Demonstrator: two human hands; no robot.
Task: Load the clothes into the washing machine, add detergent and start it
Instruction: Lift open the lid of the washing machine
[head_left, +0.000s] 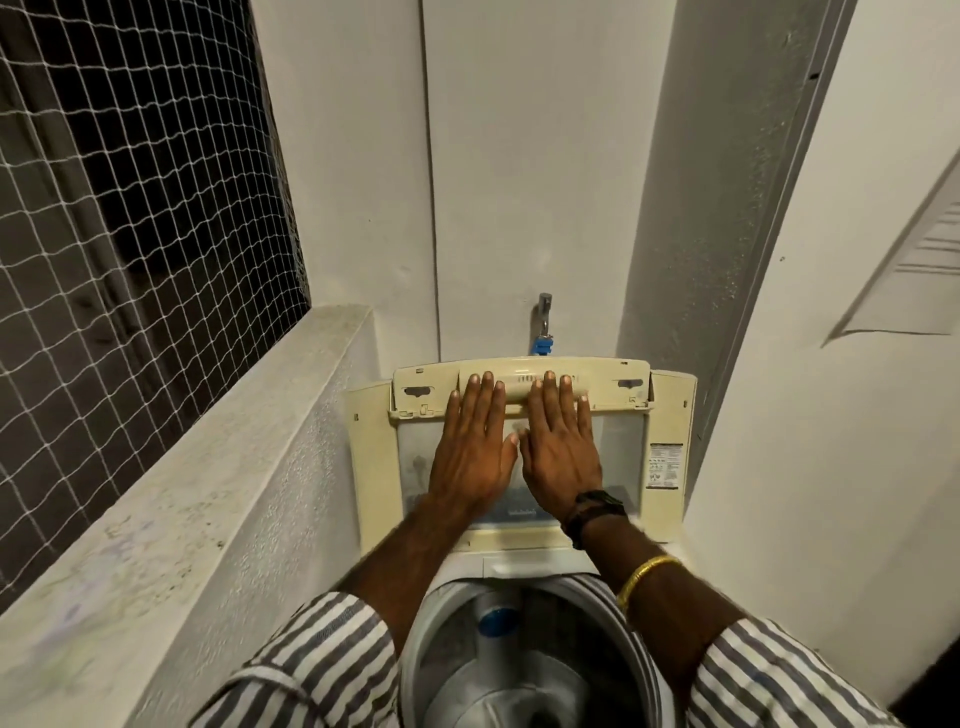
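A top-loading washing machine stands in a narrow corner with its cream lid (670, 447) raised upright against the back wall. My left hand (470, 447) and my right hand (561, 447) lie flat side by side on the lid's inner face, fingers straight, fingertips on the lid's handle bar (519, 387). Below my forearms the drum (519, 670) is exposed; I see grey metal and a blue cap inside, and no clothes. No detergent is in view.
A tap (544, 325) with a blue hose fitting sticks out of the wall above the lid. A concrete ledge (208, 467) under a netted window runs along the left. White walls close in on the right and behind.
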